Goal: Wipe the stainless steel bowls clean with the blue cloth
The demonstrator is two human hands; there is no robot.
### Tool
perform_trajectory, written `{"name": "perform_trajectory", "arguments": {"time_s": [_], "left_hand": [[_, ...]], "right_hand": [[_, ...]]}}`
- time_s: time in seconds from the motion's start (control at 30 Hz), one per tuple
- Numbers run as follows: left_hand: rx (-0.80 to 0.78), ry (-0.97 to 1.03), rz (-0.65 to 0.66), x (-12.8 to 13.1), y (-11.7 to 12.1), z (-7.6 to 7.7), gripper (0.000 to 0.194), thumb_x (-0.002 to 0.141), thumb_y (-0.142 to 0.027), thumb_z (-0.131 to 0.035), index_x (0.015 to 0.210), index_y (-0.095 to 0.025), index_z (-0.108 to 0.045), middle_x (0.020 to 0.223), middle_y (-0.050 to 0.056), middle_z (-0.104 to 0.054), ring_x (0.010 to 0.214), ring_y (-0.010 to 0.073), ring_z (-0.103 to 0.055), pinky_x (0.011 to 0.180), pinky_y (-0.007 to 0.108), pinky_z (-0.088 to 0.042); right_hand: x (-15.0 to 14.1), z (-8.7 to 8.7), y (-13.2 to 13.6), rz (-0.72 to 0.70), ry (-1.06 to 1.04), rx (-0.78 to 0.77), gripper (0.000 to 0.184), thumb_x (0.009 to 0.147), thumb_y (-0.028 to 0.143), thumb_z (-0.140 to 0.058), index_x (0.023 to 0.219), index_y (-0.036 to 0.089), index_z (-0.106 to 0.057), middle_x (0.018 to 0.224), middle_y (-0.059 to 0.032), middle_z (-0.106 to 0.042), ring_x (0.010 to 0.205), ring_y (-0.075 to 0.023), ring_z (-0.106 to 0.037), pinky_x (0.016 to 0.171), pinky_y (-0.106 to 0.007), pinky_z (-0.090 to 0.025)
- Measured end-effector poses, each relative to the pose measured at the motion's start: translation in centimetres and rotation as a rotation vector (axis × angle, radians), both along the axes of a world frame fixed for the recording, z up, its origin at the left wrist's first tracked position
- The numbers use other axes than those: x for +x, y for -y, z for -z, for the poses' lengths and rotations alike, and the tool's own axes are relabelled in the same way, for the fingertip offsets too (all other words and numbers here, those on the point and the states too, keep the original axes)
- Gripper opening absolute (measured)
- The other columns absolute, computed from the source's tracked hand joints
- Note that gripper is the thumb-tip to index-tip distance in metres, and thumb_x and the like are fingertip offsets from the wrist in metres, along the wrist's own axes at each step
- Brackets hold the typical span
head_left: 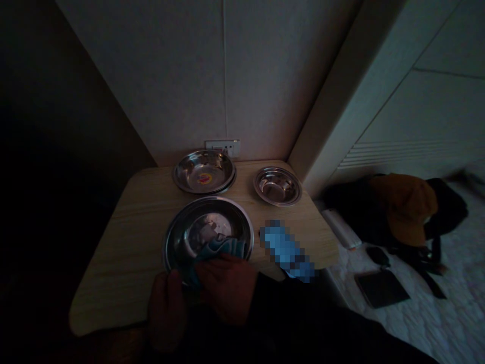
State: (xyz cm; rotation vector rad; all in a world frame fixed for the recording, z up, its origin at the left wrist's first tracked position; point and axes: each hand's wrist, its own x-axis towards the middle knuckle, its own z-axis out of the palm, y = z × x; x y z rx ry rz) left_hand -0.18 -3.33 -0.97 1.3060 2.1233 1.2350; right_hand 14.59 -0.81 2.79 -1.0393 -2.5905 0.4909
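Observation:
A wide stainless steel basin point(209, 198) sits near the middle of the wooden table. My right hand point(229, 285) presses a blue-green cloth point(222, 247) against the inside of the basin at its near right side, with the fingers closed over the cloth. At the near left edge of the same basin, my left hand point(166, 311) has its fingers bent around the rim. Its fingertips are dark and partly hidden. Inside the basin, the bottom shows a pale, shiny patch.
Stacked metal basins point(204, 174), the top one with a label, stand at the back of the table point(121, 242), below a wall socket point(235, 148). Small metal bowls point(278, 187) are at the right. A blurred blue object point(286, 250) lies nearby. An orange cap point(407, 205) rests on the bed.

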Motion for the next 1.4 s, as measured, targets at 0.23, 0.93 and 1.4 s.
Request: {"name": "perform_trajectory", "arguments": {"time_s": [0.23,0.93,1.4], "left_hand": [[-0.041,0.073,0.027,1.3,-1.1,-0.7,0.033,0.080,-0.051,-0.039,0.062,-0.024,-0.042,0.054,-0.003,-0.047,0.052,0.0142,-0.044,0.050,0.028,-0.038],[0.036,0.123,0.048,1.6,-1.4,-0.9,0.032,0.080,-0.048,-0.040,0.059,-0.024,-0.040,0.051,-0.004,-0.045,0.049,0.0126,-0.041,0.048,0.026,-0.037],[0.026,0.182,0.012,1.8,-2.0,-0.8,0.041,0.081,-0.056,-0.039,0.057,-0.023,-0.039,0.050,-0.004,-0.042,0.050,0.0125,-0.040,0.048,0.026,-0.035]], "right_hand": [[2.5,0.3,-0.1,0.045,0.091,0.057,0.018,0.082,0.021,-0.054,0.098,0.015,-0.055,0.093,-0.0080,-0.068,0.089,-0.0208,-0.062,0.086,-0.035,-0.044],[-0.7,3.3,1.2,0.132,-0.177,0.297,0.036,0.090,0.018,-0.042,0.122,0.003,-0.051,0.119,-0.0157,-0.062,0.109,-0.0231,-0.058,0.094,-0.037,-0.047],[1.6,3.8,1.2,0.081,-0.058,0.404,0.027,0.090,0.015,-0.045,0.113,0.007,-0.057,0.107,-0.0142,-0.068,0.101,-0.0222,-0.062,0.090,-0.039,-0.049]]}}
